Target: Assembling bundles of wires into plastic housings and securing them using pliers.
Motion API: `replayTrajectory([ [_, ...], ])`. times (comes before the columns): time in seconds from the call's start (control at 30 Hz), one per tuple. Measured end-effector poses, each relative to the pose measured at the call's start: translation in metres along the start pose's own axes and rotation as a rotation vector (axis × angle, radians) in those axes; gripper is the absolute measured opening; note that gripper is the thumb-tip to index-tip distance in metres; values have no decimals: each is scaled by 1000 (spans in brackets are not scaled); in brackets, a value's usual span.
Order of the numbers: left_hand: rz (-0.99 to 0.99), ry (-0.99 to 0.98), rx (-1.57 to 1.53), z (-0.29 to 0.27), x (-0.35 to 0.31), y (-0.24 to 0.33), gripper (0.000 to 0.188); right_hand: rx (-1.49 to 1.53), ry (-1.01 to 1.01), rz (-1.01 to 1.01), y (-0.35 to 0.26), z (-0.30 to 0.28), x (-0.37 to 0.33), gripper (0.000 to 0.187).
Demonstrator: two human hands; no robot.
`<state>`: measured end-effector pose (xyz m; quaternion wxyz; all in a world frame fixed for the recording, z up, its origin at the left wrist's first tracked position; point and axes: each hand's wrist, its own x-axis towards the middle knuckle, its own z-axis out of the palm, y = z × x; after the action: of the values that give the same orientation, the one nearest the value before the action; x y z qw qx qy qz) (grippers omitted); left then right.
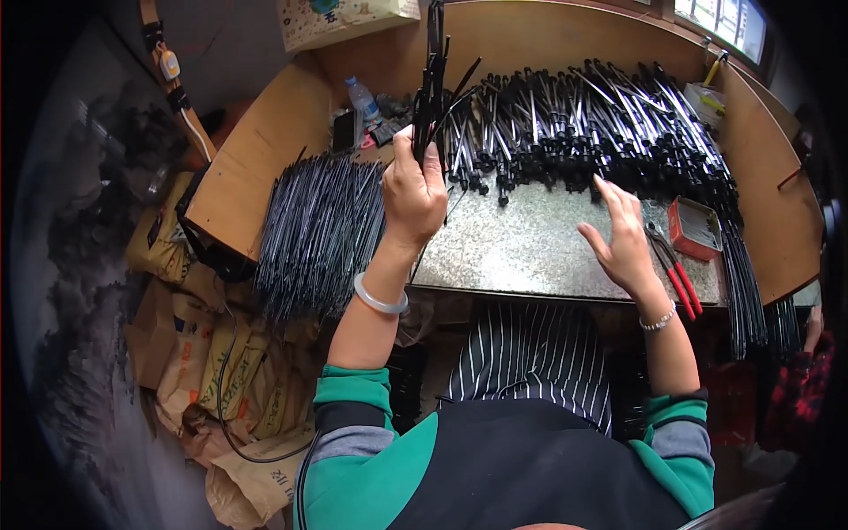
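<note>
My left hand (413, 196) is raised over the left part of the workbench, its fingers closed round a bundle of thin black rods (433, 84) that points upward. Over the metal bench top (508, 243), my right hand (624, 237) holds nothing; its thumb stands apart from the fingers. Just beyond its fingertips lies a wide heap of black and silver rods with black end pieces (565, 124), which look like umbrella frames. To the left, many thin black rods (318, 234) lie side by side, sticking out past the bench's front edge.
Right of my right hand lie red-handled pliers (678, 281) and a red box (694, 228) of small pieces. A bottle (362, 102) and a phone (344, 131) are at the back left. Wooden panels (256, 159) wall the bench. Sacks (225, 371) fill the left floor; another person's hand (813, 329) shows far right.
</note>
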<state>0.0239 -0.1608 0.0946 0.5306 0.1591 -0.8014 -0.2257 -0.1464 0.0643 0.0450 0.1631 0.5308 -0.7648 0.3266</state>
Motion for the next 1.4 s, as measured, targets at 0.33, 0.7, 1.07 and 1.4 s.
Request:
replayTrajectory([
  [0.33,-313,-400,-974,30,-11,72,21,1001,-393,18,-17,2,79,16],
  [0.7,-787,-472,-1117,74,-83,54,24,1544,-195,646,-27,-9,-31,23],
  [1.07,-1073,-641,-795,105,-147,15,20,1423,149,504,-9,-69,-44,27],
  [1.4,-378,-402,148,111,-109,-32,26,1321,293,579,-15,-72,-79,35],
])
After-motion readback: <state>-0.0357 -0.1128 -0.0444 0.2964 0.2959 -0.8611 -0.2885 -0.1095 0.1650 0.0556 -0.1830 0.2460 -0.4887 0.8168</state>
